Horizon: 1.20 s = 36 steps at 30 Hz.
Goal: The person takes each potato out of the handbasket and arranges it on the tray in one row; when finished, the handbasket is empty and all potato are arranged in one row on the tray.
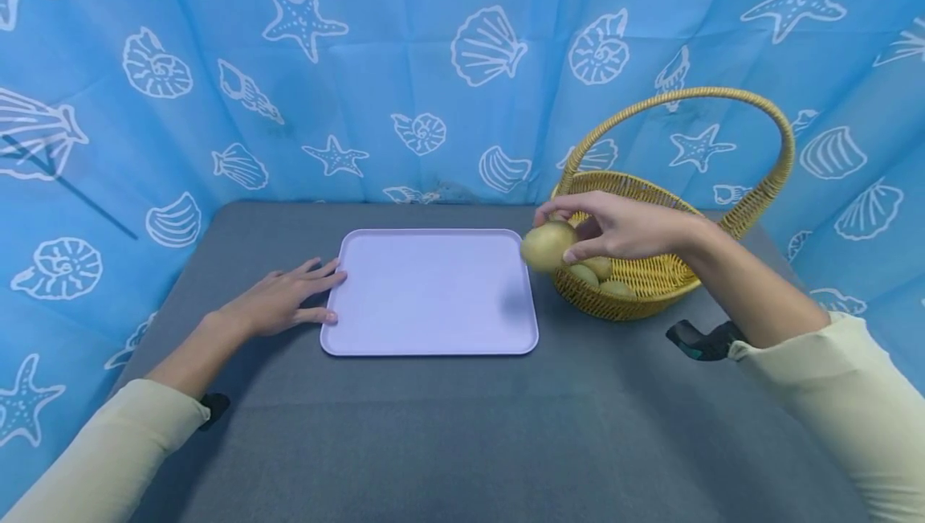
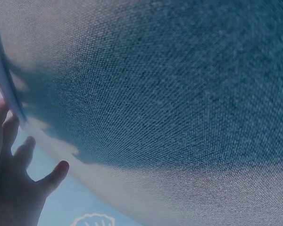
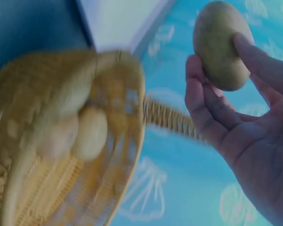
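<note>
My right hand [image 1: 625, 226] pinches a yellowish-brown potato [image 1: 545, 248] between thumb and fingers. It holds the potato in the air beside the tray's right edge, over the left rim of a yellow wicker basket [image 1: 610, 310]. Inside the basket lie several more potatoes [image 3: 91, 133], partly hidden by the hand in the head view. A pale lilac rectangular tray [image 1: 433, 294] lies flat on the table. At its left edge rests my left hand [image 1: 289, 298], fingers spread and fingertips touching the rim.
Dark grey cloth [image 1: 462, 435] covers the table. The basket's tall arched handle [image 1: 711, 92] rises above my right forearm. Behind the table hangs a blue curtain [image 1: 376, 89] printed with white shells and starfish.
</note>
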{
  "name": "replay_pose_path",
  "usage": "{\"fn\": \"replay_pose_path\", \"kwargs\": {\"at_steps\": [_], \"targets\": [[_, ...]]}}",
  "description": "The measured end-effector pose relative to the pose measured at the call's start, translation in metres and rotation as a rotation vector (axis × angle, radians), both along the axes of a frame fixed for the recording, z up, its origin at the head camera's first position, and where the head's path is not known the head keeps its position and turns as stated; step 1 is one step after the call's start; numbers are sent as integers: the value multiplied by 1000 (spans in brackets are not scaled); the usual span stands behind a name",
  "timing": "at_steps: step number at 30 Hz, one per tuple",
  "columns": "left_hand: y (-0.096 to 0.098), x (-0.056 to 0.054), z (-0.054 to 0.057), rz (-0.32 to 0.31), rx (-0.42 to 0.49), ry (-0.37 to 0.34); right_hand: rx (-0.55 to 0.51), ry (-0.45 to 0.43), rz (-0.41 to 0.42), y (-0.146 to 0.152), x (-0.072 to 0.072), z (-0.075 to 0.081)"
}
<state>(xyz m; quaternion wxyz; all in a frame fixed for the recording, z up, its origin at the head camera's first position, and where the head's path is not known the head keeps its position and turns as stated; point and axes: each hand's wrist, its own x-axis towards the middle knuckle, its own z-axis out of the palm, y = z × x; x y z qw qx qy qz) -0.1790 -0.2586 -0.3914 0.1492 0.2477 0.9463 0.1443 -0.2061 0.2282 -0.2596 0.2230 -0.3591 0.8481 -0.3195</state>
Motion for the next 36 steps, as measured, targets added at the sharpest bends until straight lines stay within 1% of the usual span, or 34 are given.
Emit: {"fn": "replay_pose_path", "kwargs": {"at_steps": [3, 8, 10, 14, 19, 25, 28, 30, 36], "targets": [[0, 0, -1, 3, -4, 1, -4, 12, 28, -24, -1, -8], [1, -1, -1, 6, -12, 1, -28, -27, 78, -57, 0, -22], [1, -1, -2, 6, -11, 3, -36, -29, 98, -69, 1, -30], [0, -1, -3, 2, -5, 14, -59, -6, 125, -92, 3, -48], [-1, 0, -2, 1, -2, 14, -110, 14, 130, -121, 3, -71], [1, -1, -1, 8, -10, 6, -160, -10, 130, -150, 6, -93], [0, -1, -2, 9, -11, 5, -159, -21, 138, -163, 10, -102], [-1, 0, -2, -2, -8, 15, -155, -32, 145, -171, 12, -107], [-1, 2, -1, -31, 10, 38, -153, -39, 148, -195, 23, -115]]}}
